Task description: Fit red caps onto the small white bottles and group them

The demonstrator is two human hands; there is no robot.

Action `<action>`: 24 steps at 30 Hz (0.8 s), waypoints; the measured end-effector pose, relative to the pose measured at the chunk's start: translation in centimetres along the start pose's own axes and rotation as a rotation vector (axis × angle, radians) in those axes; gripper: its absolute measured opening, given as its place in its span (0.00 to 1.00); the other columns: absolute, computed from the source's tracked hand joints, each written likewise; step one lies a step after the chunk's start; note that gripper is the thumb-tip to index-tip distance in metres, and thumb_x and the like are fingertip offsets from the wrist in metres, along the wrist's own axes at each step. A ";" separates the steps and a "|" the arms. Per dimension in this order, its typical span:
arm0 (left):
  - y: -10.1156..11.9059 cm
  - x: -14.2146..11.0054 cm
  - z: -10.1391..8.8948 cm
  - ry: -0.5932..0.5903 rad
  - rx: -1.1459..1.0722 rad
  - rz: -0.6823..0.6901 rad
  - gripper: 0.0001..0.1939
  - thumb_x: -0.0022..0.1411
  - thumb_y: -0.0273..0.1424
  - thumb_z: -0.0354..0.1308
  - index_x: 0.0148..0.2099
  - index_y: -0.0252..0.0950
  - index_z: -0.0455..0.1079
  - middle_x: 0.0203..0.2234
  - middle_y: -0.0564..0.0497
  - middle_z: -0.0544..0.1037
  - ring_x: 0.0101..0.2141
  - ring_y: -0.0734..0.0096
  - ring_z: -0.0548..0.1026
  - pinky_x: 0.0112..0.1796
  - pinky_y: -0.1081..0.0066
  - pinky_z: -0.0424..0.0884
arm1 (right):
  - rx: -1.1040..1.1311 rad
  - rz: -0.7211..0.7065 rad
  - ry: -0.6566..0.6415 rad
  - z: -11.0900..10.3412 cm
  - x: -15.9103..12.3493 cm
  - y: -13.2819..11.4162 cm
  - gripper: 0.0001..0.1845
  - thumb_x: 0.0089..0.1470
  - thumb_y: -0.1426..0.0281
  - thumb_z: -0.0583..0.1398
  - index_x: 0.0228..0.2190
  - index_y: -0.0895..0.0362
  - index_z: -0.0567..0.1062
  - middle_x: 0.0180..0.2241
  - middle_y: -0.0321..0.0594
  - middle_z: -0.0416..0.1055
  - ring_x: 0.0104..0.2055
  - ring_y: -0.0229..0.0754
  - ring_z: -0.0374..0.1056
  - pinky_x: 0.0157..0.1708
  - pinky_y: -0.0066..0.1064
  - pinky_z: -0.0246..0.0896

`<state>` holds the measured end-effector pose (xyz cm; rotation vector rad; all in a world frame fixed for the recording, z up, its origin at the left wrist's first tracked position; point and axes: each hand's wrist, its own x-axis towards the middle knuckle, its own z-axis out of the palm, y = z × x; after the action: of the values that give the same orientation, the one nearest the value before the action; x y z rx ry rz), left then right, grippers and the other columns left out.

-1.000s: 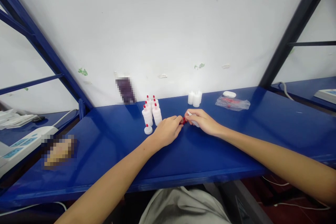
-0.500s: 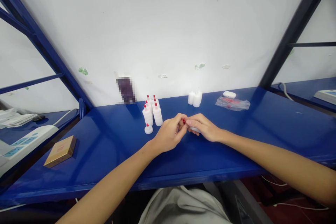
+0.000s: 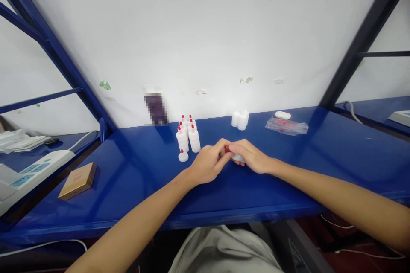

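Note:
Out in front of me, above the table's middle, my two hands meet. My left hand is closed, thumb and fingertips pinching a small red cap, of which only a sliver shows. Curled around a white plastic bottle, my right hand touches the left fingertips. Fingers cover most of this bottle, so its full shape is hidden. Left of the hands, several white bottles with red tips stand upright in two rows. A low white spout lid with a red tip sits in front of them.
Plain white bottles stand near the wall. Right of them lie a clear bag with red pieces and a white oval case. A gold box and a power strip are at left on the blue table.
The view has shifted slightly. My hands have closed in a little more around the red cap and white bottle, so less of the red shows. The standing bottles have not moved.

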<state>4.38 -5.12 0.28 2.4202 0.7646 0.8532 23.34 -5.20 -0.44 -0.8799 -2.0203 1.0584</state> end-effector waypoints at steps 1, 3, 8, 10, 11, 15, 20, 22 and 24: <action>0.0 -0.1 -0.5 0.016 0.046 0.003 0.09 0.71 0.35 0.45 0.47 0.37 0.62 0.23 0.58 0.69 0.23 0.77 0.66 0.28 0.75 0.59 | -0.011 -0.008 -0.007 -0.1 0.0 0.0 0.27 0.64 0.52 0.47 0.23 0.57 0.66 0.19 0.34 0.62 0.21 0.35 0.58 0.24 0.28 0.53; 0.2 -0.5 -1.9 0.038 0.166 -0.006 0.10 0.71 0.37 0.45 0.44 0.37 0.62 0.23 0.57 0.69 0.23 0.77 0.65 0.28 0.75 0.58 | -0.071 -0.034 -0.008 -0.2 0.0 -0.2 0.25 0.65 0.54 0.46 0.24 0.57 0.65 0.20 0.34 0.63 0.22 0.35 0.59 0.26 0.28 0.54; 0.1 -3.7 -6.9 0.092 0.506 -0.154 0.11 0.69 0.39 0.49 0.37 0.37 0.63 0.19 0.59 0.67 0.20 0.76 0.63 0.27 0.73 0.55 | -0.535 0.031 0.121 -0.9 0.5 -0.4 0.13 0.61 0.60 0.53 0.34 0.54 0.73 0.24 0.34 0.69 0.25 0.37 0.62 0.28 0.29 0.50; -0.4 -5.2 -8.6 0.112 0.541 -0.245 0.12 0.68 0.41 0.50 0.38 0.38 0.64 0.18 0.59 0.66 0.20 0.75 0.64 0.26 0.74 0.55 | -0.694 0.114 0.165 -1.2 0.8 -0.1 0.10 0.58 0.63 0.56 0.39 0.52 0.73 0.24 0.34 0.69 0.23 0.38 0.61 0.27 0.29 0.47; -0.7 -5.9 -9.2 0.126 0.542 -0.284 0.13 0.68 0.41 0.50 0.38 0.38 0.65 0.17 0.59 0.65 0.20 0.75 0.64 0.26 0.74 0.55 | -0.743 0.145 0.172 -1.4 0.9 0.1 0.10 0.57 0.63 0.57 0.40 0.52 0.73 0.23 0.34 0.69 0.23 0.38 0.61 0.26 0.29 0.45; -2.2 -7.0 -9.9 0.142 0.540 -0.355 0.15 0.67 0.44 0.50 0.39 0.38 0.68 0.18 0.59 0.65 0.20 0.75 0.64 0.26 0.74 0.56 | -0.814 0.199 0.179 -1.8 1.2 0.7 0.14 0.53 0.66 0.58 0.43 0.50 0.72 0.24 0.35 0.70 0.25 0.41 0.62 0.26 0.30 0.44; -3.6 -6.6 -9.3 0.111 0.576 -0.348 0.15 0.68 0.44 0.49 0.42 0.39 0.69 0.19 0.58 0.69 0.21 0.73 0.67 0.26 0.74 0.56 | -0.699 0.210 0.211 -2.1 1.0 0.4 0.14 0.54 0.67 0.55 0.43 0.51 0.70 0.25 0.34 0.69 0.27 0.41 0.63 0.28 0.30 0.47; -3.8 -6.6 -9.1 0.108 0.600 -0.345 0.15 0.68 0.44 0.48 0.44 0.39 0.69 0.19 0.58 0.69 0.21 0.72 0.68 0.26 0.74 0.56 | -0.580 0.172 0.229 -2.3 0.9 0.2 0.12 0.57 0.67 0.51 0.42 0.53 0.70 0.25 0.34 0.69 0.28 0.41 0.64 0.29 0.31 0.49; -3.8 -6.6 -9.1 0.128 0.620 -0.337 0.15 0.68 0.44 0.48 0.47 0.40 0.68 0.20 0.58 0.70 0.22 0.72 0.69 0.26 0.74 0.57 | -0.460 0.144 0.242 -2.4 1.0 0.2 0.12 0.59 0.68 0.47 0.36 0.54 0.70 0.22 0.33 0.68 0.27 0.41 0.64 0.30 0.31 0.51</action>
<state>-7.36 -4.41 1.69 2.6324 1.6322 0.7092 24.82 -3.37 0.68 -1.3365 -2.0441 0.5258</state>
